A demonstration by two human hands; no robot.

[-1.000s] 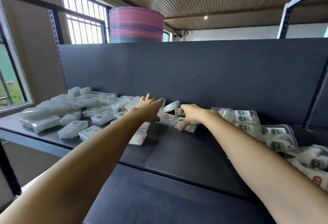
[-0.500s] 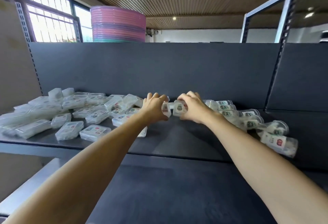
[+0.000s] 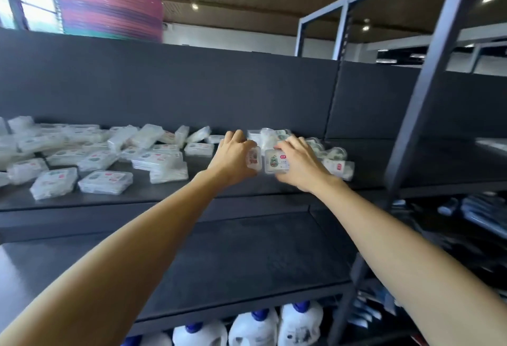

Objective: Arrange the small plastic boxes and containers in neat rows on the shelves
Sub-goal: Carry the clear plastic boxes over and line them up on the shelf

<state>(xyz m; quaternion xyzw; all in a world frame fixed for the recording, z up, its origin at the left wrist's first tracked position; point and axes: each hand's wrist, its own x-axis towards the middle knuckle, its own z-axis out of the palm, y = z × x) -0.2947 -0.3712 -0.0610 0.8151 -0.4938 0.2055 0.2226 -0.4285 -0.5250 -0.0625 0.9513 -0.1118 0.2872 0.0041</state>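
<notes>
Both arms reach to the upper dark shelf (image 3: 164, 194). My left hand (image 3: 233, 157) grips a small clear plastic box (image 3: 253, 158) with a red label, held upright. Right beside it, my right hand (image 3: 299, 164) grips another small clear box (image 3: 275, 161) with a green and red label. The two boxes stand side by side, almost touching. Left of the hands, several flat clear boxes (image 3: 105, 181) lie scattered in a loose heap. Behind and right of my right hand lie several small round clear containers (image 3: 336, 153).
A lower dark shelf (image 3: 233, 263) juts out below the arms. White jugs with blue caps (image 3: 255, 329) stand underneath. A stack of pink and purple basins (image 3: 109, 10) sits atop the back panel. A grey metal upright (image 3: 428, 79) stands at right.
The view has swung right and down. Both hands lifted the two small boxes from the heap and now hold them upright side by side, nearer the shelf's front.
</notes>
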